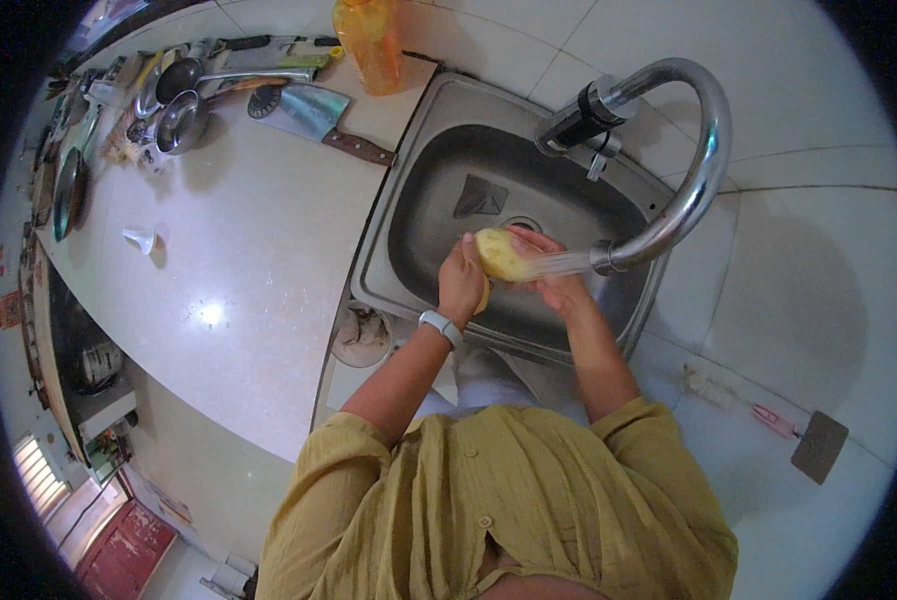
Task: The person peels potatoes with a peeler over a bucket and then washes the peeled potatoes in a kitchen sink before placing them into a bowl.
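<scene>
A peeled potato (499, 255) is held over the steel sink basin (433, 180) between my two hands. My left hand (463, 277), with a watch on its wrist, grips its left side; another yellowish piece shows just below, partly hidden by the fingers. My right hand (557, 277) lies against the potato's right side, its fingers behind it. Water runs from the curved chrome faucet (707, 165) onto the potato and my right hand. A dark square piece (481, 196) lies on the basin floor, beside the drain (522, 224).
Left of the sink, a cleaver (306, 112) lies on the counter (253, 210) near an orange plastic bottle (371, 52), steel ladles (181, 124) and other utensils. A small white cup (141, 239) lies farther left. A round container (361, 334) stands below the sink's left corner.
</scene>
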`<state>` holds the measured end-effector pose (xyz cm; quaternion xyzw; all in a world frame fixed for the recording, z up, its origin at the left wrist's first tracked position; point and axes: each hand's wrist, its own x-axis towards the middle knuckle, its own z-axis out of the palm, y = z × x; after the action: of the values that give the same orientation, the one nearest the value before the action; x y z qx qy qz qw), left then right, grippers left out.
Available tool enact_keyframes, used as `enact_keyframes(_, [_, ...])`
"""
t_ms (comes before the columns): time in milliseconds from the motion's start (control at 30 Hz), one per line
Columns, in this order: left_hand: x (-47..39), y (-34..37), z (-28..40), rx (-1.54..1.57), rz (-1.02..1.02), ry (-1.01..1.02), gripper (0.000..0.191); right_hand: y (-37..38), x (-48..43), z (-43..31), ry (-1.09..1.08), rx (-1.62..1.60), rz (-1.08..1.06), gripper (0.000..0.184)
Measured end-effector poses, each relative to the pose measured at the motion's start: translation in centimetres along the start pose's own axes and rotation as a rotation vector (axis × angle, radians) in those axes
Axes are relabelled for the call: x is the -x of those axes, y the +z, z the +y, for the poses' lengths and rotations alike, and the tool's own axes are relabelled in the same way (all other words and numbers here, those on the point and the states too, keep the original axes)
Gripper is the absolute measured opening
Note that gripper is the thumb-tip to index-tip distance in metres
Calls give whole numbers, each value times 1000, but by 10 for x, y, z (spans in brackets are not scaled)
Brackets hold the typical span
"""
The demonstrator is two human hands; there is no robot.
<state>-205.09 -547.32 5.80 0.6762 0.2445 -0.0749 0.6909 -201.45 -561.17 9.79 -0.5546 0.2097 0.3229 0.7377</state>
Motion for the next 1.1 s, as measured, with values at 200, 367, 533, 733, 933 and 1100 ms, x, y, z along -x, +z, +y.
enact_keyframes(200, [9,4,3,-200,-40,264,46,-1,-3,-15,85,897,-38,47])
enact_keyframes(367, [33,7,34,12,-177,105,51,-3,1,11,-152,765,117,53])
enact_keyframes(533, [28,2,22,667,-396,-393,38,-19,-8,35,-796,961,315,46])
enact_keyframes(733, [20,-11,35,650,-383,-373,37,-62,-23,24,-290,813,313,23])
enact_keyframes(933, [16,-39,36,-103,13,257,54,-90,-66,-22,-318,-677,226,21])
enact_keyframes(1100, [27,-48,61,-349,9,465,53,-152,-100,-64,-156,-855,-183,28])
